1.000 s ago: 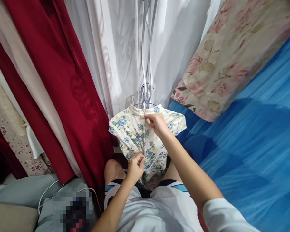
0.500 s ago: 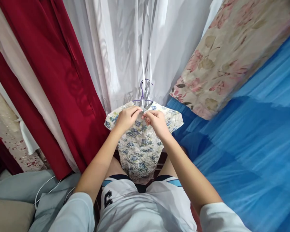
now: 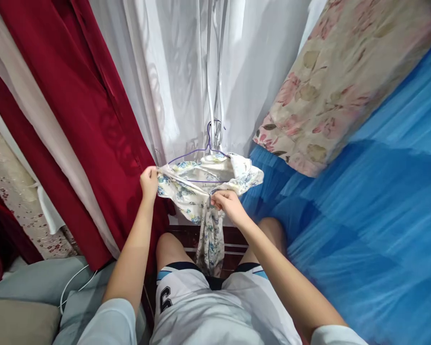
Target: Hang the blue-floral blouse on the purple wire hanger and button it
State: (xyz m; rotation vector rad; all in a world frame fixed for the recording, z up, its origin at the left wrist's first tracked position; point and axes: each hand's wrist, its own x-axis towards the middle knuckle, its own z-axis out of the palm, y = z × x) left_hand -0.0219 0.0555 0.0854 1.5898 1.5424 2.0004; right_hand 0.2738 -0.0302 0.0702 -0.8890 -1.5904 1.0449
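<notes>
A white blouse with blue and yellow flowers [image 3: 190,203] hangs partly on a purple wire hanger [image 3: 187,155]. My left hand [image 3: 150,183] is closed on the blouse's left shoulder edge and stretches it out sideways. At the middle of the neckline, my right hand [image 3: 227,203] pinches the cloth. The hanger's left arm lies bare above the fabric, while the right side of the blouse still covers the other end. Below my hands the lower part of the blouse hangs bunched and narrow. The hanger's hook sits at a white strap [image 3: 211,86].
Red cloth [image 3: 107,110] and white curtains [image 3: 179,72] hang at the left and back. On the right are a floral fabric [image 3: 301,105] and blue tulle [image 3: 362,215]. Grey cushions [image 3: 32,282] with a white cord [image 3: 70,282] lie at lower left.
My left hand has moved left and outward, pulling the blouse's left shoulder off the hanger. The neckline has opened wide and the body has bunched up. My right hand has shifted slightly down.
</notes>
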